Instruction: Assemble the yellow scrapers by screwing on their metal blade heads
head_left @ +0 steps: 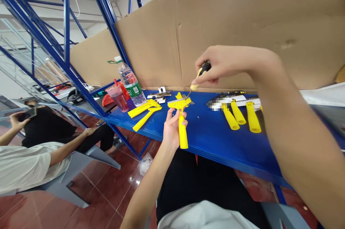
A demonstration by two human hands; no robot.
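My left hand (172, 128) is closed round a yellow scraper (183, 132), holding it upright with its wide head at the top, above the front part of the blue table. In my right hand (212, 65) is a screwdriver (201, 74) with a black and yellow handle. Its shaft slants down and its tip meets the scraper's head, though the exact contact point is too small to make out. Two more yellow scrapers (144, 116) lie to the left of my left hand. Behind the held head, another yellow piece (179, 95) partly shows.
Several yellow-handled scrapers (253, 117) lie at the right of the blue table (205, 132). A water bottle (132, 83) and a red cup (120, 96) stand at the left, near small metal parts (160, 94). Cardboard (215, 17) walls the back. A seated person (35, 157) holds a phone.
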